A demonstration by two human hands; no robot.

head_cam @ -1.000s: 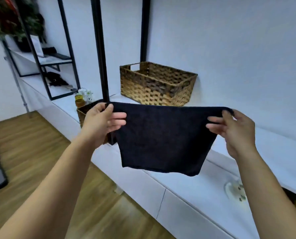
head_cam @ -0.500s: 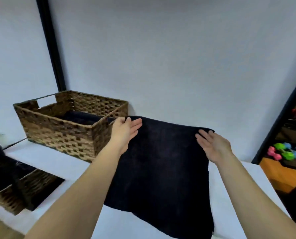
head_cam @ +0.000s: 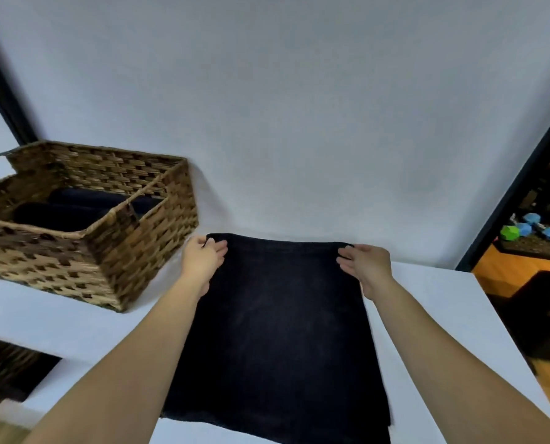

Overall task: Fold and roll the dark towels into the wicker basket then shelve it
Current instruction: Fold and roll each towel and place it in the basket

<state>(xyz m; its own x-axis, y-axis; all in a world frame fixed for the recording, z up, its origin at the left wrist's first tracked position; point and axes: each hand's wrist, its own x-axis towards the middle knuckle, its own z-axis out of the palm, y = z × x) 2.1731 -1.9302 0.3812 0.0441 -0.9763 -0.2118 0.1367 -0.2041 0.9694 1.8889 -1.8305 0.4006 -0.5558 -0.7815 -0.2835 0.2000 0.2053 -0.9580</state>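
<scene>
A dark towel (head_cam: 277, 341) lies spread flat on the white counter (head_cam: 434, 315) in front of me, its near edge at the counter's front. At its far corners my left hand (head_cam: 200, 264) and right hand (head_cam: 368, 267) each grip the cloth, fingers curled over the edge. Just left of it stands the wicker basket (head_cam: 113, 257) with rolled dark towels (head_cam: 75, 209) inside, against the white wall (head_cam: 299, 107).

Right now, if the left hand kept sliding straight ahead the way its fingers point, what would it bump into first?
Probably the white wall. The left hand pinches the dark towel at its far corner, fingers aimed away from the person; the wicker basket sits off to its left, seemingly out of that line.
</scene>
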